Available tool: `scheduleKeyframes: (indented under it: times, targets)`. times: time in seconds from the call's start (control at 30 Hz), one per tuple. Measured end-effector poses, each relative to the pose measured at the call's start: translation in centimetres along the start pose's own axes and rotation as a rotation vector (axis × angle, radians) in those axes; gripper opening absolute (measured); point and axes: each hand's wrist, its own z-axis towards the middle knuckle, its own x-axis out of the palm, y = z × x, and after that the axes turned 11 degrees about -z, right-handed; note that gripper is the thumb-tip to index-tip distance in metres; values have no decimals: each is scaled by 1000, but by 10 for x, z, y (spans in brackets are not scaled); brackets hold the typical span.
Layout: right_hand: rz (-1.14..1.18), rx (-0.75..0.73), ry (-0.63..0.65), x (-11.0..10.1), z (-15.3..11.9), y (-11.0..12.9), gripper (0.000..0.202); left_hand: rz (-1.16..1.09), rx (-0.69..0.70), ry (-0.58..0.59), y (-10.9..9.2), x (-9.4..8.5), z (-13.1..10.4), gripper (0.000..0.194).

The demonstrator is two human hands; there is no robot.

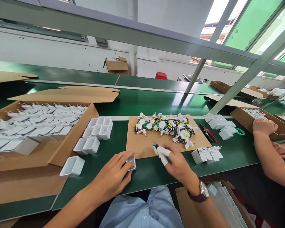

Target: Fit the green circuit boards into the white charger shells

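My left hand [115,172] is closed around a small white plastic case [133,162] at the table's front edge, its open side up. In my right hand [177,163], which wears white finger covers, a small circuit board [156,146] is pinched between thumb and fingers; the fingers hide most of it. Just beyond both hands, a pile of circuit boards with white plug parts [162,124] lies on a flat cardboard sheet [142,146]. Several empty white cases [91,144] stand to the left, with a single one [72,166] nearer to me.
At left is a cardboard box [71,139] of white plug units. Right of the sheet lie red-handled pliers [211,134], finished-looking white units [207,154] and more cases [219,123]. A co-worker's arm [267,144] rests at the right. A metal beam [142,31] crosses above.
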Motion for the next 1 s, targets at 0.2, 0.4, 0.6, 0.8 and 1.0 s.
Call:
scheduleKeyframes:
  times: [0.2,0.4,0.6,0.8,1.0]
  targets:
    - [79,-283,240,16,-26,30,71,-97,-94,-27,5,14,-1,32]
    - [-183,49,209,14,-33,8,44,-325,-367,-49,13,26,-26,63]
    - [-207,90,279,31,-24,19,36,-463,-462,-61,14,44,-36,62]
    - [-122,161,303,29,-17,42,57,-437,-334,-30,9,39,-33,61]
    - [27,92,375,21,-16,47,61,-461,-201,-33,8,36,-28,56]
